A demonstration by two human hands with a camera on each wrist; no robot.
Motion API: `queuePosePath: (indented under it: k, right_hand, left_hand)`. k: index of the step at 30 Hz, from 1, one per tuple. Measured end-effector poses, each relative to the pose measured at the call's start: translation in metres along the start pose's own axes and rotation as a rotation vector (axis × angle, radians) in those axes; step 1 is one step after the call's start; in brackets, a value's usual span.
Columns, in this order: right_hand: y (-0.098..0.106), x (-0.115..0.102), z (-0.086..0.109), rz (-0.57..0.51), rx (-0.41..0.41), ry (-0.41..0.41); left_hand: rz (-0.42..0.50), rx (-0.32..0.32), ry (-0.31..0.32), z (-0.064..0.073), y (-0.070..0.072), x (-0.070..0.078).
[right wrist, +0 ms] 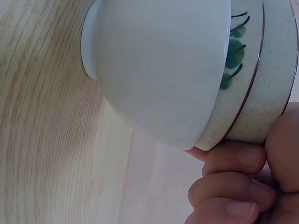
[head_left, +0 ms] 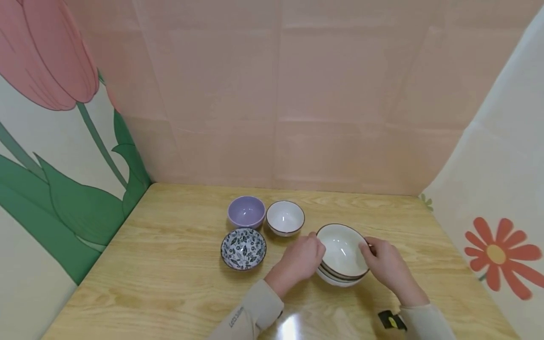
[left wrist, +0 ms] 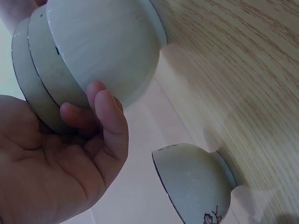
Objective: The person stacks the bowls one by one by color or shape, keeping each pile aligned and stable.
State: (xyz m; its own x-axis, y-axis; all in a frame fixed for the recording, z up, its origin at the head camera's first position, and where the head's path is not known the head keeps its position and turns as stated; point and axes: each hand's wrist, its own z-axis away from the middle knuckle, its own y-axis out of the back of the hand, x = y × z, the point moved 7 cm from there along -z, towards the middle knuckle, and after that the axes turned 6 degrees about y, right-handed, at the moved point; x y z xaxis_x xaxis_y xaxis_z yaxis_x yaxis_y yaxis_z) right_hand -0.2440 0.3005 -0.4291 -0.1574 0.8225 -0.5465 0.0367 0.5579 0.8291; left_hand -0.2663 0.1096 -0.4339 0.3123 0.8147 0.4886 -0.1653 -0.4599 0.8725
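Note:
A stack of nested bowls (head_left: 342, 250) stands at the right of the table, with a cream, dark-rimmed bowl on top. The lowest is a plain white bowl (right wrist: 159, 65), whose foot meets the table; two more bowl rims show above it, one with green painted dots. My left hand (head_left: 302, 257) grips the upper bowls from the left, fingers against their outer walls. On the opposite side my right hand (head_left: 387, 267) pinches the top bowl's rim, thumb over the edge and fingers below. The left hand's thumb is largely hidden in the wrist view.
Left of the stack stand a purple bowl (head_left: 246, 212), a small white dark-rimmed bowl (head_left: 285, 218) and a black-and-white floral bowl (head_left: 243, 249). A pink backdrop (head_left: 276, 94) rises behind the wooden table (head_left: 161, 264). A dark band (head_left: 392, 320) hangs near the right cuff.

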Motion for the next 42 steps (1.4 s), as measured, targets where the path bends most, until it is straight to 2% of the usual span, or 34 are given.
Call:
queuePosePath:
  k: [4, 10, 16, 23, 27, 30, 34, 40, 42]
  right_hand:
    - [0.001, 0.001, -0.002, 0.002, -0.022, -0.014]
    - [0.001, 0.001, -0.004, 0.015, -0.012, -0.014]
    - [0.002, 0.003, -0.005, 0.009, -0.028, -0.025]
    - [0.001, 0.007, -0.005, 0.006, -0.029, -0.03]
    - [0.0, 0.008, -0.005, 0.006, -0.016, -0.039]
    - [0.0, 0.006, -0.004, 0.014, 0.0, -0.043]
    - [0.002, 0.001, -0.003, 0.052, 0.024, -0.037]
    - [0.009, -0.016, -0.002, 0.117, 0.066, -0.029]
    - [0.011, -0.021, -0.001, 0.146, 0.082, -0.031]
  left_hand:
    - [0.004, -0.001, 0.007, -0.001, 0.002, 0.0]
    - [0.008, -0.009, 0.021, -0.004, 0.003, -0.002]
    - [0.002, -0.011, 0.013, -0.006, 0.004, -0.003]
    - [0.041, -0.11, 0.023, -0.005, 0.009, -0.011]
    - [0.035, -0.118, 0.027, -0.006, 0.024, -0.021]
    - [0.002, -0.089, 0.036, -0.007, 0.042, -0.032]
    - [-0.037, -0.051, 0.078, -0.012, 0.065, -0.048]
    - [-0.023, -0.046, 0.158, -0.031, 0.088, -0.073]
    - [-0.046, -0.047, 0.178, -0.039, 0.093, -0.08]
